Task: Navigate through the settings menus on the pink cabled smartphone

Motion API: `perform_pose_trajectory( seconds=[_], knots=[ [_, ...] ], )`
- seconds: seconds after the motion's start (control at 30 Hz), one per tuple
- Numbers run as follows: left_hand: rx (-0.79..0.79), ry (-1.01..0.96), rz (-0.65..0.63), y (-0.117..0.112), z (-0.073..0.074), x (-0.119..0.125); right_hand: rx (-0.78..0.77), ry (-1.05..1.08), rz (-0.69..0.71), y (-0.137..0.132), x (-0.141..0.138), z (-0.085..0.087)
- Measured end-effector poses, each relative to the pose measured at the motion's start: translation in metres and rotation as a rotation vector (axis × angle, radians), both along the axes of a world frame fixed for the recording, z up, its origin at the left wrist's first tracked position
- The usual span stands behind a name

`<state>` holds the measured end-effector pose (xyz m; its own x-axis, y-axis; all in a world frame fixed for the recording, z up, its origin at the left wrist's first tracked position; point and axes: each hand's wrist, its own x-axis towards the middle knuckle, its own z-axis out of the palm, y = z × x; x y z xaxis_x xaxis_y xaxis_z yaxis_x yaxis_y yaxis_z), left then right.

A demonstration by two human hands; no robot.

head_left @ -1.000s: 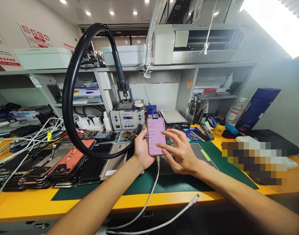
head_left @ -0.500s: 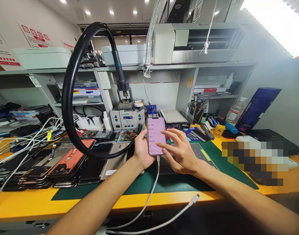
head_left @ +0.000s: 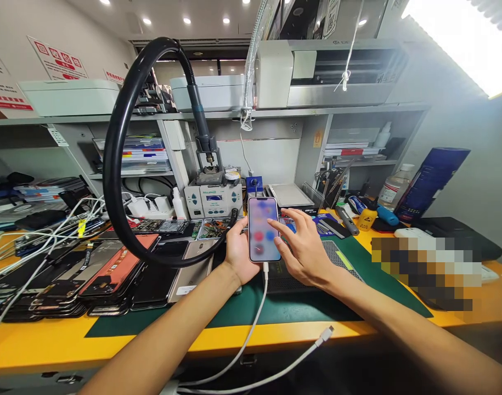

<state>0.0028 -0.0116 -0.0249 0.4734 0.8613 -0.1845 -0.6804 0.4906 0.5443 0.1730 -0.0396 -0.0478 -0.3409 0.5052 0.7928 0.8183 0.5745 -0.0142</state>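
A smartphone stands tilted toward me in the middle of the view, its lit screen a blur of blue with red spots. Around its left side and back, my left hand grips it. My right hand is at the right side of the screen, fingers spread, one fingertip over the glass; whether it touches I cannot tell. A white charging cable is plugged into the phone's bottom end and runs down over the table edge. Below lies a green mat, with a dark mesh-topped device partly hidden behind my right hand.
Stacked phone screens and phones lie to the left. A hot-air station with a looping black hose stands behind. A loose white cable plug hangs near the front edge. To the right are a yellow bottle and a clear bottle.
The phone screen has gone from a pink page with lines of text to a blurred blue view with red spots. My right fingers have shifted slightly upward and right.
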Motion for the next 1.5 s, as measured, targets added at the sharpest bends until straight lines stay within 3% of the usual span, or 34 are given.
perform_pose_trajectory(
  seconds=[0.4,0.8,1.13,1.5],
  knots=[
    [-0.01,0.017,0.005,0.0,0.0,-0.001,-0.017,0.048,0.06,-0.002,0.0,0.001],
    [0.128,-0.021,-0.152,0.0,-0.005,-0.004,0.033,0.253,0.072,-0.005,0.006,0.007],
    [0.063,-0.008,-0.09,0.001,-0.001,-0.003,0.137,0.016,0.343,-0.012,0.007,0.012],
    [0.081,-0.017,-0.118,0.001,0.0,-0.004,0.151,0.147,0.276,-0.012,0.007,0.014]
  ],
)
